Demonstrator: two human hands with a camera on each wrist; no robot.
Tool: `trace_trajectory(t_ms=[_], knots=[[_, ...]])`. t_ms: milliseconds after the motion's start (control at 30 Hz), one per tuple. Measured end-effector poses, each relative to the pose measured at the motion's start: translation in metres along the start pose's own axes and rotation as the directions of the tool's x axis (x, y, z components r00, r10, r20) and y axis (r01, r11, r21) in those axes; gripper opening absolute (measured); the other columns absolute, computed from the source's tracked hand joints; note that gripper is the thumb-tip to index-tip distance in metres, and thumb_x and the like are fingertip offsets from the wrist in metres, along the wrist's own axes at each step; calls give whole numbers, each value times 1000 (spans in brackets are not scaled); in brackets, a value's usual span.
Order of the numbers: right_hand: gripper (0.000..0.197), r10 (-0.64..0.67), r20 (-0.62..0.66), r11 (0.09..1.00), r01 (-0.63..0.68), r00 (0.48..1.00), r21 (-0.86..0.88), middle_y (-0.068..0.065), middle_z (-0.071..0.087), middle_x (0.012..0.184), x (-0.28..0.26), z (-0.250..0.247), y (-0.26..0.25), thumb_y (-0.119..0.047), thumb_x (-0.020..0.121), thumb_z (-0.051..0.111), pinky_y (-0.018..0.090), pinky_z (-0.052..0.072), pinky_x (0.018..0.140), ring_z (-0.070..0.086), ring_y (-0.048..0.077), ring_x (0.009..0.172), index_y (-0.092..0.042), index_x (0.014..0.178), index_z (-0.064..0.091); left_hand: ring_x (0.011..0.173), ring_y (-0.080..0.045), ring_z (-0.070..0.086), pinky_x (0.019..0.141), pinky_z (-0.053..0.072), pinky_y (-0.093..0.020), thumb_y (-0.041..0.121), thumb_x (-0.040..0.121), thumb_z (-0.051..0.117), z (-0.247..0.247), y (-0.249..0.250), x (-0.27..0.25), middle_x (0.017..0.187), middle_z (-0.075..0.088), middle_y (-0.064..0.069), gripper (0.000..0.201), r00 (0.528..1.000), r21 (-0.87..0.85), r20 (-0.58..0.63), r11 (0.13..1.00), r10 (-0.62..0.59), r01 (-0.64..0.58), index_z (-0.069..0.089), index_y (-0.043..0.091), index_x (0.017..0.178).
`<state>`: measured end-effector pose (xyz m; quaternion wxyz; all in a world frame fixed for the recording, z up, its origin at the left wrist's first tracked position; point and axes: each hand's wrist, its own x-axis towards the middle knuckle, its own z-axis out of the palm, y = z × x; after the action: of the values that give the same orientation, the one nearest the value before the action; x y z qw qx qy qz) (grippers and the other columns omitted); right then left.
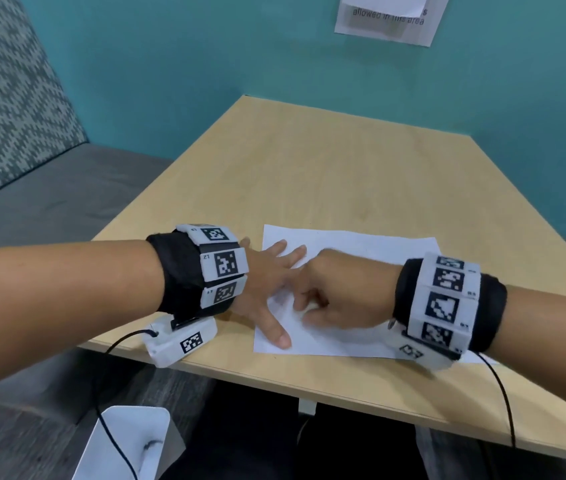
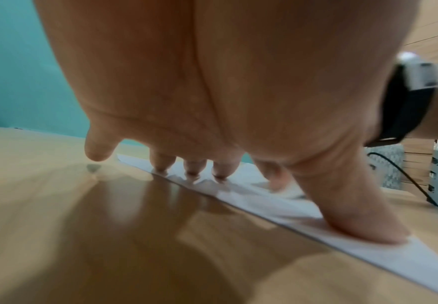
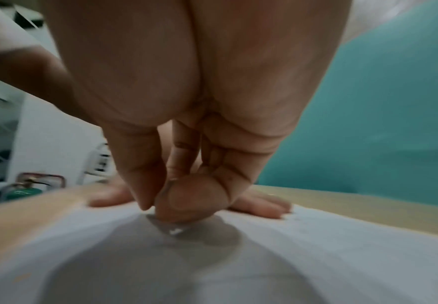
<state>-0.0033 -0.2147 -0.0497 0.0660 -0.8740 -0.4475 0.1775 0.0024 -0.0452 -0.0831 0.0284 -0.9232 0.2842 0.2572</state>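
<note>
- Paper sheet (image 1: pixel 361 251), white, lies flat on the near half of the light wood table (image 1: pixel 344 174), with its long edges running left to right.
- Your left hand (image 1: pixel 267 289) is spread palm-down on the sheet's left end, fingers straight. It presses and grips nothing.
- The left wrist view shows your thumb (image 2: pixel 363 226) flat on the near-left corner. Three fingertips (image 2: pixel 192 170) sit on the paper further off, and the little finger is off the sheet over bare wood.
- Your right hand (image 1: pixel 340 296) is just right of the left hand, over the middle of the sheet, fingers curled under.
- The right wrist view shows your thumb and forefinger tips (image 3: pixel 194 199) meeting, down on the paper. You can't tell whether any paper is caught between them, because it's blurry.
- A printed notice (image 1: pixel 389 19) hangs on the teal wall at the far side, and a patterned bench back (image 1: pixel 4 98) stands at far left.
</note>
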Motion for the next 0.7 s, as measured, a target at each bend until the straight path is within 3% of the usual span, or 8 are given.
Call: trace_trajectory(t_ms=[100, 200, 233, 333, 400, 533, 633, 700], knots=[[12, -30, 27, 1000, 30, 999, -7, -18, 47, 60, 0, 0, -1, -11, 82, 63, 10, 35, 57, 46, 0, 56, -9, 89, 72, 149, -26, -23, 113, 2, -72, 76, 72, 65, 1, 0, 0, 163, -25, 7, 105, 1000, -8, -4, 1000, 3, -3, 5, 48, 153], [13, 100, -68, 994, -101, 993, -26, -15, 57, 66, 7, -9, 23, -13, 82, 63, 21, 44, 66, 50, 2, 60, -13, 89, 73, 150, -24, -23, 112, 1, -72, 79, 70, 63, 3, -2, 2, 162, -25, 11, 112, 1000, -3, -7, 1000, -2, 2, -6, 48, 153], [12, 100, -78, 994, -103, 992, -28, -14, 58, 67, 8, -8, 22, -13, 81, 63, 21, 44, 66, 50, 4, 61, -12, 89, 73, 150, -24, -23, 113, 1, -72, 79, 70, 63, 3, -2, 2, 162, -25, 11, 112, 1000, 0, -7, 1000, -5, 5, -4, 48, 154], [10, 18, 18, 1000, -18, 1000, 6, -18, 46, 61, 3, 1, 0, -12, 83, 62, 6, 34, 55, 44, -1, 56, -10, 90, 69, 149, -25, -24, 114, -2, -70, 75, 72, 66, 2, 0, 1, 162, -25, 9, 105, 1000, -21, 2, 1000, -9, 9, 13, 42, 156], [11, -2, 37, 1000, 3, 999, -19, -19, 44, 60, 3, 0, 1, -11, 83, 62, 7, 35, 56, 43, -3, 55, -10, 91, 69, 149, -25, -24, 114, -1, -70, 74, 73, 67, 2, 0, 1, 162, -25, 9, 106, 1000, -19, -2, 1000, -7, 7, 10, 41, 157], [12, 109, -85, 992, -114, 990, -50, -18, 48, 64, 10, -10, 26, -12, 81, 62, 22, 41, 67, 45, -2, 59, -12, 89, 71, 150, -25, -21, 113, 0, -71, 76, 72, 64, 1, -1, 1, 163, -23, 12, 112, 1000, 7, -14, 1000, 3, -3, -5, 45, 155], [10, 23, -1, 999, -23, 1000, -24, -19, 42, 58, 1, 0, 1, -10, 82, 60, 13, 33, 57, 42, -1, 54, -12, 84, 69, 150, -27, -22, 112, 0, -72, 75, 72, 66, 0, 1, 1, 163, -24, 8, 107, 1000, -6, -4, 1000, -6, 6, 4, 45, 155], [11, -29, 66, 1000, 30, 997, -10, -20, 41, 56, -6, 6, -7, -10, 83, 60, 10, 31, 53, 44, -3, 52, -12, 87, 70, 149, -26, -23, 113, -1, -71, 75, 73, 65, 0, 1, 2, 161, -28, 4, 113, 1000, 7, 9, 1000, -17, 17, -4, 42, 155]])
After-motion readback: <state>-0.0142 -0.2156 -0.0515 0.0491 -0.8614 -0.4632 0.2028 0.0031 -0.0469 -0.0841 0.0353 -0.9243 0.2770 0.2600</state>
